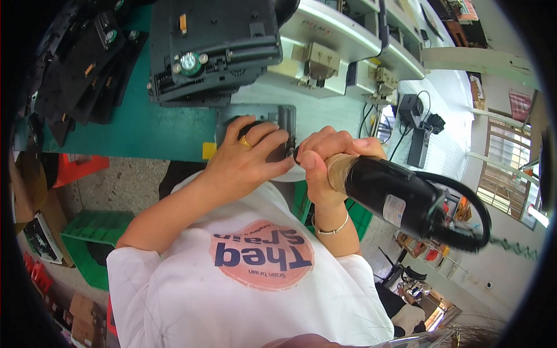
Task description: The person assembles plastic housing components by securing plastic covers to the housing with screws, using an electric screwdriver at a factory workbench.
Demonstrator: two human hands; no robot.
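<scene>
My right hand [326, 152] is wrapped round the front end of a black electric screwdriver [380, 188]. Tan tape covers its collar, and its black cable loops at the rear. The tool's tip points left, close to the fingertips of my left hand [246, 153]. That hand wears a gold ring, and its fingers curl down over a dark plastic part on a grey rectangular fixture [225, 116] at the table's near edge. Most of the part lies hidden under the palm and fingers. Whether the bit touches a screw cannot be made out.
Black plastic housings [217, 43] with a round green-rimmed component are stacked beyond my left hand. More black panels [87, 81] lie fanned on the green mat [168, 124] at left. White metal-boxed equipment [313, 61] stands far right of the fixture. A green crate [96, 235] is on the floor.
</scene>
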